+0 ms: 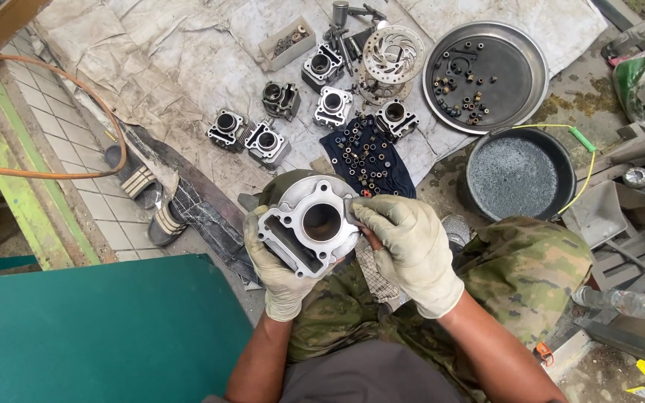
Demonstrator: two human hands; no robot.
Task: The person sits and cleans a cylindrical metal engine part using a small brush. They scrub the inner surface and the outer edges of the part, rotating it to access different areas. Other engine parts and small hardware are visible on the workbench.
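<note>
Gloved left hand [278, 272] cradling a grey engine cylinder [311, 224] from below, right hand [408, 242] pinching its 3 o'clock edge, spare cylinders [251, 136] at 11.

**Dull metal, worn cloth**

The engine cylinder [311, 227] is matt grey cast metal, rough-faced. Both gloves are soft, grubby pale fabric. The round tray [520, 37] is brushed, faintly shiny metal; the ground sheet [188, 52] is creased, stained cloth.

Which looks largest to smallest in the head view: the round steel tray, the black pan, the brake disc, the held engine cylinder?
1. Round steel tray
2. Black pan
3. Engine cylinder, held in both hands near the camera, so its rank is unsure
4. Brake disc
</note>
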